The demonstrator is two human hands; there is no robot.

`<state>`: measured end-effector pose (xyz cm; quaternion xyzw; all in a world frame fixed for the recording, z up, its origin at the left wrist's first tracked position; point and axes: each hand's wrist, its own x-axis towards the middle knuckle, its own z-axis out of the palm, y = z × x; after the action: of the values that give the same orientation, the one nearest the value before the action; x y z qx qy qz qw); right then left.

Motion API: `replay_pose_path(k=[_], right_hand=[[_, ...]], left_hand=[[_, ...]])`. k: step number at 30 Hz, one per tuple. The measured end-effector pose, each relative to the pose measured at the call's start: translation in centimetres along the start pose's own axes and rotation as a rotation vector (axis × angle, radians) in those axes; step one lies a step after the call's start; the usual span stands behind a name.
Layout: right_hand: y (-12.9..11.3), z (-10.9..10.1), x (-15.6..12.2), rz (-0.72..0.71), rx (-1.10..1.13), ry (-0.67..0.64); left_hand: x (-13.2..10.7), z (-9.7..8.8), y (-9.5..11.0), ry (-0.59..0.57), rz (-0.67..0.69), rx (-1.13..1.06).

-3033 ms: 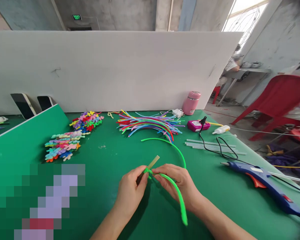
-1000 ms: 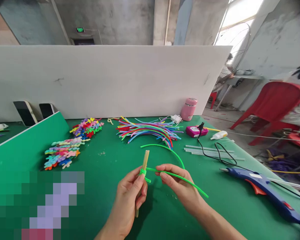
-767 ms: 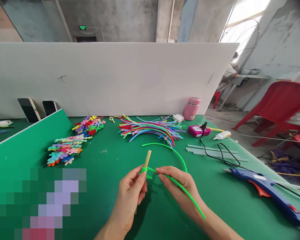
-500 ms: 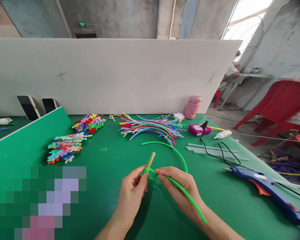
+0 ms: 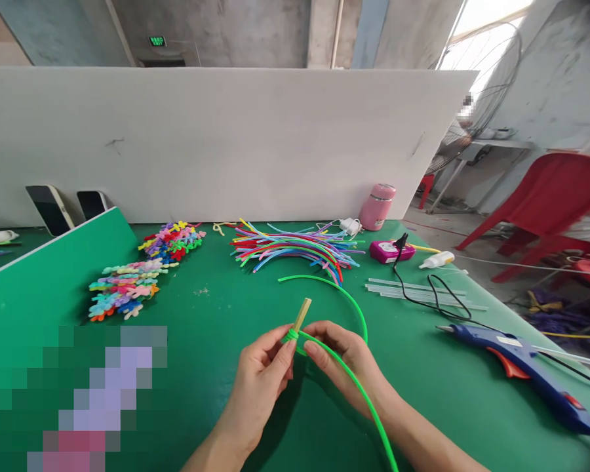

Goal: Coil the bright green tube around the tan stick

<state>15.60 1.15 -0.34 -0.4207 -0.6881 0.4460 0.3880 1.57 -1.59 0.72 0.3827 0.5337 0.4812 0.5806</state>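
Green strand (image 5: 358,387), one: where do you have it?

Held above the near middle of the desk (image 5: 196,373), coiled around a pale stick (image 5: 303,316); its long end arcs across your right hand (image 5: 351,367) and runs on toward the near edge.

Grip, hand by hand?

Left hand (image 5: 263,377): your thumb and forefinger clamped on the stick, at the coil. Right: your thumb and fingers curved close beside the coil; whether you pinch the strand, cannot tell.

Stock on the desk around you?

Second green strand (image 5: 327,280), curved, lying just beyond your right hand. Multicoloured strands (image 5: 295,246), one bundle, middle of the far edge. Flower shapes (image 5: 128,288), two heaps, toward the far left corner. Glue gun (image 5: 533,370), blue, beside the right edge. Clear rods (image 5: 384,288), several, farther up that side. Pink flask (image 5: 376,208), upright, far right corner.
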Motion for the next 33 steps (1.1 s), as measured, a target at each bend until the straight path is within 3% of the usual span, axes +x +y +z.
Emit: replay_pose_path(k=[6, 14, 19, 26, 33], right_hand=[[-0.35, 0.18, -0.15, -0.027, 0.015, -0.122], [0.32, 0.49, -0.17, 0.02, 0.125, -0.096], [0.05, 0.67, -0.14, 0.041, 0.192, -0.083], [-0.18, 0.75, -0.01, 0.083, 0.242, -0.104], [0.51, 0.59, -0.17, 0.08, 0.061, -0.132]], left_hand=[[-0.15, 0.08, -0.21, -0.085, 0.129, 0.164], [0.07, -0.15, -0.7, -0.131, 0.374, 0.391], [-0.15, -0.11, -0.82, -0.091, 0.36, 0.438], [0.09, -0.2, -0.74, -0.088, 0.278, 0.332], [0.44, -0.27, -0.79, 0.011, 0.204, 0.218]])
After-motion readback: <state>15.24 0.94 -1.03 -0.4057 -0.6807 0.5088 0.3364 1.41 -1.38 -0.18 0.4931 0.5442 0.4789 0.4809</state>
